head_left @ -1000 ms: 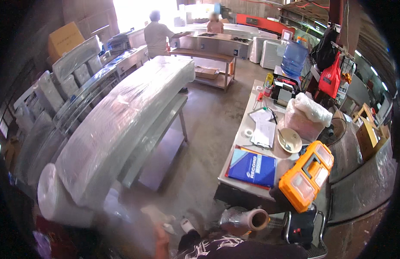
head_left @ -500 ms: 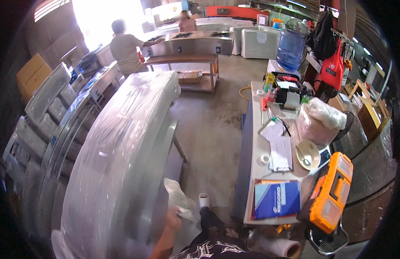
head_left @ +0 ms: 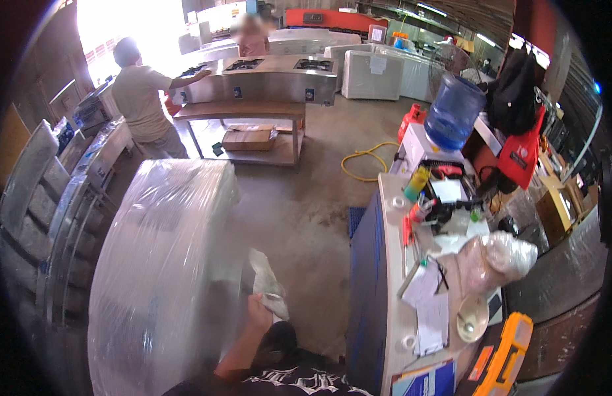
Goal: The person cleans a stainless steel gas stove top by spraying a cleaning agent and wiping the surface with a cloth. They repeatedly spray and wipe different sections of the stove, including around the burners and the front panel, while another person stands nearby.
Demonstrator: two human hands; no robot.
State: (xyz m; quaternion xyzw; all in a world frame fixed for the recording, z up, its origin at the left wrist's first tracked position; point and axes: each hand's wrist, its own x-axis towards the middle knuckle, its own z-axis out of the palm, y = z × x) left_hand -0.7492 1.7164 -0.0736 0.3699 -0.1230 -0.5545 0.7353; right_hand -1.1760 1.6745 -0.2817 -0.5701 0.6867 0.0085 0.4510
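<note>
My left hand (head_left: 258,315) is closed around a crumpled whitish rag (head_left: 269,290), which hangs in front of my body. Whether the rag is cloth or soft plastic I cannot make out for sure. Just left of the hand stands a large boxy unit (head_left: 162,244) wrapped in clear plastic film. A blurred gap separates the fingers from its side, and contact is unclear. My right hand does not show.
On my right is a desk (head_left: 375,264) with papers (head_left: 433,323), a bowl (head_left: 473,317) and an orange toolbox (head_left: 507,360). Ahead, a person (head_left: 144,99) touches a steel stove (head_left: 253,79) on a table, with another person (head_left: 253,43) behind. A yellow hose (head_left: 362,165) lies on the floor.
My view has shifted forward, bringing the stove and far table closer. The rag stays in my left hand. The toolbox and blue book now sit lower in view, partly cut off.
</note>
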